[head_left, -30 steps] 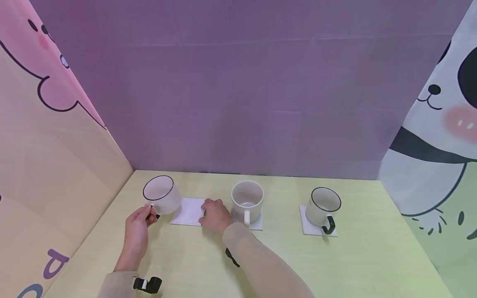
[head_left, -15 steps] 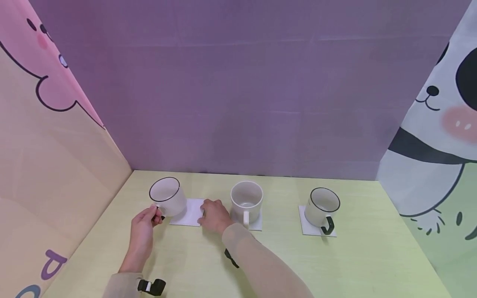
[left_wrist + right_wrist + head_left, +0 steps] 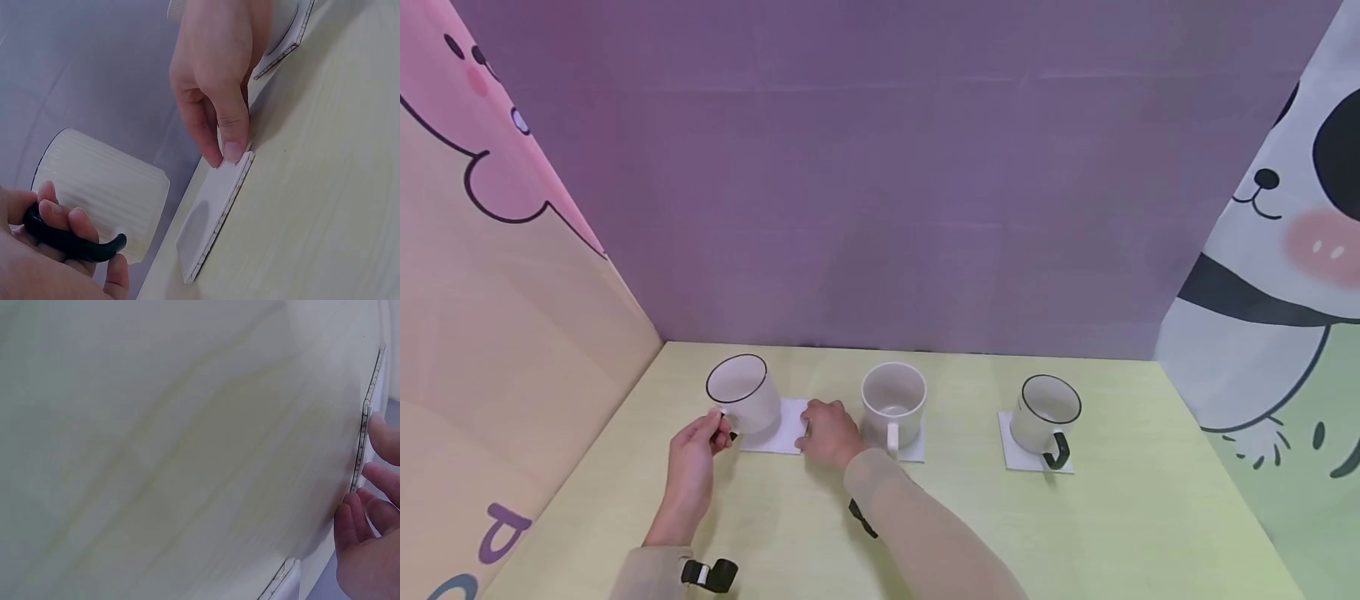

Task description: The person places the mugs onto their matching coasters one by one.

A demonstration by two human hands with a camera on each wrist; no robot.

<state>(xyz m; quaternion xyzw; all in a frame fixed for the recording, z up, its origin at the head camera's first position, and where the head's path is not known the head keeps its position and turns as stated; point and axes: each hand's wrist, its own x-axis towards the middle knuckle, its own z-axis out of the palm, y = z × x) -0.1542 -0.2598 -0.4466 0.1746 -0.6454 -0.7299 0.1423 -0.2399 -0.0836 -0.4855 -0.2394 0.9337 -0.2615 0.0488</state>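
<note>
My left hand (image 3: 691, 467) holds a white mug (image 3: 752, 404) with a dark rim by its black handle (image 3: 72, 240), fingers curled around it. The mug leans, rim toward the left, and overlaps a square white coaster (image 3: 790, 421). In the left wrist view its base is apart from the coaster, which carries a shadow. My right hand (image 3: 831, 435) pinches the coaster's right end, thumb (image 3: 232, 140) at the near corner and a finger beside it. The right wrist view shows my right fingers (image 3: 350, 519) along the coaster's edge.
Right behind my right hand stands a white mug (image 3: 893, 400) with a white handle, on a coaster (image 3: 913, 450). Farther right, a dark-rimmed mug (image 3: 1043, 414) with a black handle stands on another coaster (image 3: 1013, 454). A purple cloth wall (image 3: 910, 208) rises behind the table (image 3: 970, 533).
My left hand has carried the mug to the right, so it now overlaps the left part of the coaster. My right hand has stayed at the coaster's right end.
</note>
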